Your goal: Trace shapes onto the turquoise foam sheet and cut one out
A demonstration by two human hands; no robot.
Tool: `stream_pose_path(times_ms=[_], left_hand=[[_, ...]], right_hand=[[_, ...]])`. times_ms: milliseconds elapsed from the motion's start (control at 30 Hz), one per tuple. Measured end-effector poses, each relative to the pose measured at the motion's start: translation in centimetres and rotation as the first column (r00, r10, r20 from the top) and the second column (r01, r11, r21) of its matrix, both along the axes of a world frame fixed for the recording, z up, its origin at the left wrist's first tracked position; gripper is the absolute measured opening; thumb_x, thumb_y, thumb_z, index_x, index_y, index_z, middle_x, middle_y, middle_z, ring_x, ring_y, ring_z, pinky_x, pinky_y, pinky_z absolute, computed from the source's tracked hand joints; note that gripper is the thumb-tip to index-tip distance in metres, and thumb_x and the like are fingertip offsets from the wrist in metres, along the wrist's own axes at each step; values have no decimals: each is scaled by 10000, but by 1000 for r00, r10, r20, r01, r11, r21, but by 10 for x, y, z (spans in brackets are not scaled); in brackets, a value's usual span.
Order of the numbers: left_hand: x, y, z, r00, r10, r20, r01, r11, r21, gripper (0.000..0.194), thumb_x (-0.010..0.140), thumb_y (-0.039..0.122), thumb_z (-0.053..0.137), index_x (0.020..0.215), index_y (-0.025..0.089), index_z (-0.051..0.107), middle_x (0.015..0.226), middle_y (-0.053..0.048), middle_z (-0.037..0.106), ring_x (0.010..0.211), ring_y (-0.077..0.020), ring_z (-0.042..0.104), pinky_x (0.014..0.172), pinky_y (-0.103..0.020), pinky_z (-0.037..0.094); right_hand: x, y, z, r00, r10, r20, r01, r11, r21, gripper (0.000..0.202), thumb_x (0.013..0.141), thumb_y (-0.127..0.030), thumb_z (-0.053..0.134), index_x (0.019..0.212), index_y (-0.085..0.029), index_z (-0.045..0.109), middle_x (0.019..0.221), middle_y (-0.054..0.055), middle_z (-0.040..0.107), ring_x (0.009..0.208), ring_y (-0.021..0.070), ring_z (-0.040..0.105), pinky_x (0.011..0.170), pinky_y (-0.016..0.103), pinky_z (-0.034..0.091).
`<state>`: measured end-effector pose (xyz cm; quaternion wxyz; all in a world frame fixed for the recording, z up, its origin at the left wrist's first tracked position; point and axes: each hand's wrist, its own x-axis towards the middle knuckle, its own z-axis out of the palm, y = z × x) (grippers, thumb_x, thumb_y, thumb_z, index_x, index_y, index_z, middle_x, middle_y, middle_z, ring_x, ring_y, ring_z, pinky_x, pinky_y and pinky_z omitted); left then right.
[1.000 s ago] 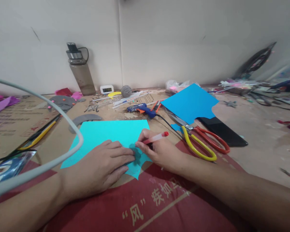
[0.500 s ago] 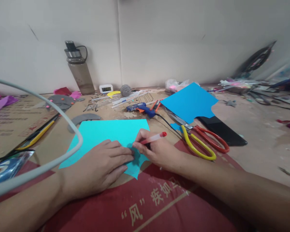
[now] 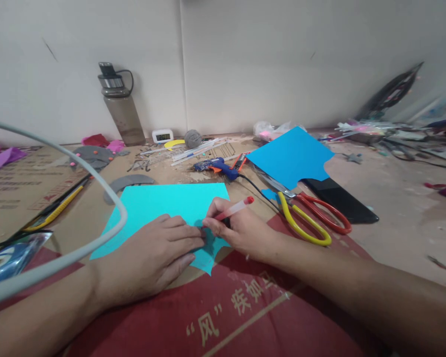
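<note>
A turquoise sheet (image 3: 171, 201) with a cut, pointed near edge lies on the cardboard in front of me. My left hand (image 3: 167, 248) rests flat across its near part, fingers stretched out and pressing it down. From the right, my right hand (image 3: 238, 228) grips a red-capped pen (image 3: 236, 208) slanting over the sheet. The pen's tip is hidden behind my fingers. Just beyond my right forearm lie scissors (image 3: 312, 218) with one yellow and one red handle, blades partly beneath a blue sheet (image 3: 292, 156).
A blue glue gun (image 3: 217, 167) with a black cord lies behind the sheet. A black phone (image 3: 345, 203) sits at right. A grey cable (image 3: 115, 193) loops in at left near a yellow cutter (image 3: 59, 208). A bottle (image 3: 122, 109) and small clock (image 3: 162, 136) stand by the wall.
The pen's capped end has tilted slightly left and down in my right hand. My left hand and the turquoise sheet stay in place.
</note>
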<state>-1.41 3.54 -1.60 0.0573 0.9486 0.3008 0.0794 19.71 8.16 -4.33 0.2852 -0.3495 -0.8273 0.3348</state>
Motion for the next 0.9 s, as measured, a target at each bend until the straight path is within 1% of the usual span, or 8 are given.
stream_pose_path(times_ms=[100,200,300,400,533,700,800,900], left_hand=[[0,0,0,1000,-2,6,2,1000,-10,300,950,241,415,1207,216,568,1212,-23,620,1049,-195,527,931,-364,391],[-1,0,1,1000,-3,13,3,1000,-10,310,950,242,412,1220,213,563,1230,-32,612,1071,-199,522,952,-371,389],[-1,1,1,1000,-11,18,12,1000,-13,314,950,248,412,1222,214,565,1222,-40,616,1071,-201,526,954,-374,394],[-1,1,2,999,-25,32,25,1000,-6,311,945,253,421,1212,219,577,1204,-46,626,1063,-195,536,953,-369,399],[0,1,3,999,-24,31,24,1000,15,299,948,254,417,1184,203,594,1185,-53,638,1052,-190,545,944,-363,394],[0,2,4,999,-28,24,28,1000,-11,294,951,263,406,1170,208,595,1192,-51,633,1078,-193,541,968,-384,368],[-1,3,4,997,-26,72,31,997,-64,285,929,268,449,1176,229,585,1181,-50,635,1094,-190,545,1021,-417,333],[-2,6,3,983,17,181,2,995,-103,291,914,273,465,1177,229,582,1169,-56,636,1084,-182,550,984,-387,390]], right_hand=[[2,1,0,990,-53,-131,52,999,-7,160,911,-313,465,808,-191,481,682,-19,523,638,119,506,594,240,395],[6,1,2,980,-75,-183,78,997,9,139,922,-319,460,872,-196,502,731,-14,556,682,119,544,639,241,422],[11,-2,6,985,-71,-157,77,997,30,154,929,-327,458,899,-195,533,787,0,608,728,125,582,671,247,436],[15,-8,10,994,-69,-80,75,994,74,193,932,-352,451,906,-193,557,825,17,638,775,143,597,702,263,442],[16,-18,12,998,-61,19,59,994,90,196,943,-331,429,932,-200,575,892,24,646,836,153,602,757,271,447],[17,-26,12,995,-67,71,58,991,122,197,947,-331,421,941,-209,577,901,22,642,841,154,592,768,273,446],[18,-27,9,994,-68,86,55,988,142,233,953,-339,400,941,-197,585,897,30,639,834,152,582,756,272,439],[18,-25,7,996,-52,69,40,986,162,253,955,-347,392,939,-187,587,887,34,633,817,146,573,751,265,436]])
